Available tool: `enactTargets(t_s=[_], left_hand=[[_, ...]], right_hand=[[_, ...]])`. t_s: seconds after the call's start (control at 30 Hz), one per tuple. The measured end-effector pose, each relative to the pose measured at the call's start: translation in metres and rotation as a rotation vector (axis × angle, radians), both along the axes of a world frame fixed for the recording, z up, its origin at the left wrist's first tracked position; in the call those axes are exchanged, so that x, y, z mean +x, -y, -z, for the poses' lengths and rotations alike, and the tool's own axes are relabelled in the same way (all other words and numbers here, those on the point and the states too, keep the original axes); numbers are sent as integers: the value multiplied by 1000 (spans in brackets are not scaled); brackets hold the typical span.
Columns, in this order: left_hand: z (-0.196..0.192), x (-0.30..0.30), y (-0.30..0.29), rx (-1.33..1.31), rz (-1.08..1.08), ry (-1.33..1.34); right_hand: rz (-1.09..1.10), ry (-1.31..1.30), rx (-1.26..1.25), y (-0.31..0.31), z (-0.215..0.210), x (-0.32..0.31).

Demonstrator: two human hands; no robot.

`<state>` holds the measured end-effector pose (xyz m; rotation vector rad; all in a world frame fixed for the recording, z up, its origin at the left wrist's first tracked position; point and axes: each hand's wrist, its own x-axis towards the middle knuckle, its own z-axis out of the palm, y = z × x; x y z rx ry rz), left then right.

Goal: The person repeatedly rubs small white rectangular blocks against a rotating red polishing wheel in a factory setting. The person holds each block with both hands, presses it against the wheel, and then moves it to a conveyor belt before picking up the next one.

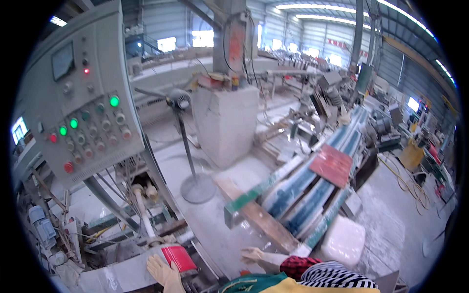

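My left hand (165,272), in a cream rubber glove, is at the lower edge with its fingers spread. It is beside a flat red piece (179,258) on a pale grey machine surface (117,270); whether the fingertips touch the piece I cannot tell. My right hand (255,255), also gloved, hangs over the floor to the right, fingers stretched out and nothing seen in them. A red and black checked sleeve (298,264) and a striped cloth (337,274) are on that arm.
A grey control cabinet (53,117) with lit buttons stands at left. A pedestal stand (196,188) is beside a white block (222,127). A blue-belted conveyor (281,198) carries a reddish slab (332,165). A wooden beam (266,222) and white container (344,240) are near its end.
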<state>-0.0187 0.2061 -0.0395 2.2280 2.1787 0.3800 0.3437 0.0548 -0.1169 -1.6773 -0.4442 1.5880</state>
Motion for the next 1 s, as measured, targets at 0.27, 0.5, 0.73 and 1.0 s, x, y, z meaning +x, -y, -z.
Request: enactTargets(t_s=[0.27,0.5,0.73,1.0], left_hand=[[-31,15,-2,-115,-78,-274],[-29,9,17,21,-85,-63],[-3,-11,16,38,-100,-23],[-48,-11,23,-154,-103,49]], right_hand=[[-30,-55,-24,-30,83,51],[-47,-56,-38,-52,62,62],[-88,-62,-35,-57,66,55],[-90,-54,-7,-59,81,44]])
